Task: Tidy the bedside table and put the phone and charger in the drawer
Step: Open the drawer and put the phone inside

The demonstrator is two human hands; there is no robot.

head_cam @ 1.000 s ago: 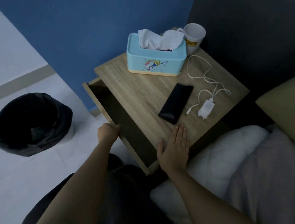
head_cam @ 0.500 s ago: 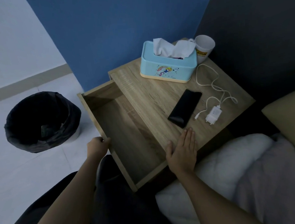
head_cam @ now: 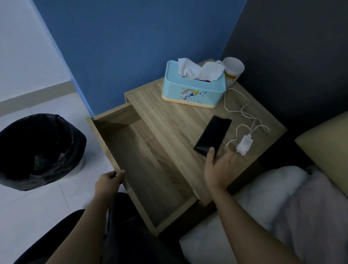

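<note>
Phone: the phone (head_cam: pixel 213 137) lies flat on the bedside table (head_cam: pixel 168 120), near the front edge, not in the drawer.
Phone's way: its long side runs on a slant. The near end points at the person and the far end points at the back right corner.
Phone's look: black, thin and shiny, with a dark screen.
Charger: the charger (head_cam: pixel 244 145) lies just right of the phone, on the same slant.
Charger's look: a small white plug block. Its white cable (head_cam: pixel 246 113) loops back toward the tissue box (head_cam: pixel 193 91).
Drawer: the wooden drawer (head_cam: pixel 150 166) is pulled far out to the left of the table top.
Left hand: the left hand (head_cam: pixel 109 182) has its fingers curled round the drawer's front edge.
Right hand: the right hand (head_cam: pixel 220 167) is wide, with its fingers spread. Its thumb is at the phone's near end, and its fingers reach near the charger. It holds nothing.
Cup: a white cup (head_cam: pixel 233 69) stands behind the tissue box.
Bin: a black bin (head_cam: pixel 34 152) sits on the floor.
</note>
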